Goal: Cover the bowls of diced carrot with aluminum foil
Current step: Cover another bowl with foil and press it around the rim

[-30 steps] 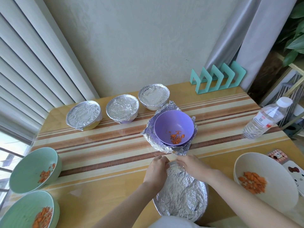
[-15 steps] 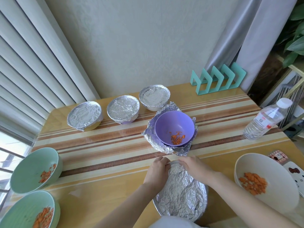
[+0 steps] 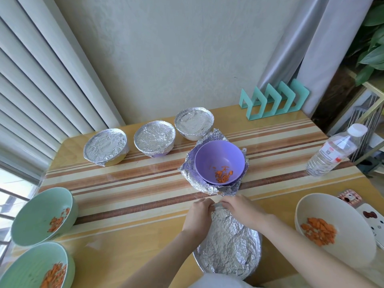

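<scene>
A foil-covered bowl (image 3: 228, 244) sits at the near table edge. My left hand (image 3: 198, 215) and my right hand (image 3: 242, 208) pinch the foil at its far rim, fingertips close together. Just beyond, an uncovered purple bowl (image 3: 219, 161) with a little diced carrot stands on a crumpled foil sheet (image 3: 192, 179). Three foil-covered bowls (image 3: 153, 138) line the back. Two green bowls (image 3: 41, 215) (image 3: 35, 267) with carrot stand uncovered at the left. A white bowl (image 3: 332, 229) with carrot stands uncovered at the right.
A plastic water bottle (image 3: 332, 150) leans at the right edge of the striped wooden table (image 3: 124, 183). A teal rack (image 3: 274, 100) stands at the back right against the wall. Window blinds run along the left. A patterned item (image 3: 351, 197) lies behind the white bowl.
My two hands have stayed at the far rim of the near bowl, fingers shifting only slightly on the foil. Nothing else has moved.
</scene>
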`<state>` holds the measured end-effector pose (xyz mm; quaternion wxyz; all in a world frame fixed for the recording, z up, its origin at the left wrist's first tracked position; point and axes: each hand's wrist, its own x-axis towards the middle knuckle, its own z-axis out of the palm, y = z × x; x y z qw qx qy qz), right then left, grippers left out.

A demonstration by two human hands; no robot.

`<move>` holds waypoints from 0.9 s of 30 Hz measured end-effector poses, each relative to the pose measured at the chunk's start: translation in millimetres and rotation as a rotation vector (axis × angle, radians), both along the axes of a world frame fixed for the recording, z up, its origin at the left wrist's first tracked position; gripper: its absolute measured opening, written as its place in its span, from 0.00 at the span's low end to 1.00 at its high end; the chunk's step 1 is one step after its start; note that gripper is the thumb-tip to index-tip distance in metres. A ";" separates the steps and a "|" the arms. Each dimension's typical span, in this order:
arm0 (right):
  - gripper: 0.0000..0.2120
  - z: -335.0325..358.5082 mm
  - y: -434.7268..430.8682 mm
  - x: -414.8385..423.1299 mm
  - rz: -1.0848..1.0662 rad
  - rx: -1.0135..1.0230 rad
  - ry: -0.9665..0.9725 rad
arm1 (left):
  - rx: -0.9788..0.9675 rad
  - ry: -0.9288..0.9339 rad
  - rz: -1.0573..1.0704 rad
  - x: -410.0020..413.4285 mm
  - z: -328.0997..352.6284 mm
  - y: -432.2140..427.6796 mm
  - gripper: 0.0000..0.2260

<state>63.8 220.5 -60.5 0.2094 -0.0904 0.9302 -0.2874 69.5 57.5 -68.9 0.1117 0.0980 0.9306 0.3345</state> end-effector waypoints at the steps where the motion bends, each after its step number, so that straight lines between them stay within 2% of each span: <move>1: 0.12 0.5 0.7 2.0 -0.015 -0.018 0.016 | -0.001 -0.006 0.010 -0.3 -0.2 -1.5 0.07; 7: 0.13 -4.9 3.5 14.8 -0.212 -0.176 0.008 | 0.009 -0.031 0.053 0.3 -4.8 -8.5 0.07; 10: 0.12 -5.2 2.4 15.5 -0.266 -0.179 0.011 | 0.003 -0.029 0.048 0.2 -4.6 -6.6 0.08; 15: 0.14 2.4 3.5 12.0 -0.181 -0.016 0.034 | -0.006 -0.027 0.040 0.2 -3.6 -4.5 0.08; 19: 0.26 8.7 -2.9 12.3 -0.032 0.181 0.073 | -0.014 -0.031 0.041 -0.3 -2.6 -4.0 0.08; 22: 0.20 2.8 -9.3 13.7 0.002 0.247 0.074 | -0.021 -0.026 0.033 0.9 -0.9 -3.3 0.07; 27: 0.17 -3.6 -3.2 9.1 -0.020 0.224 0.042 | -0.017 -0.002 0.017 3.1 2.4 -0.7 0.07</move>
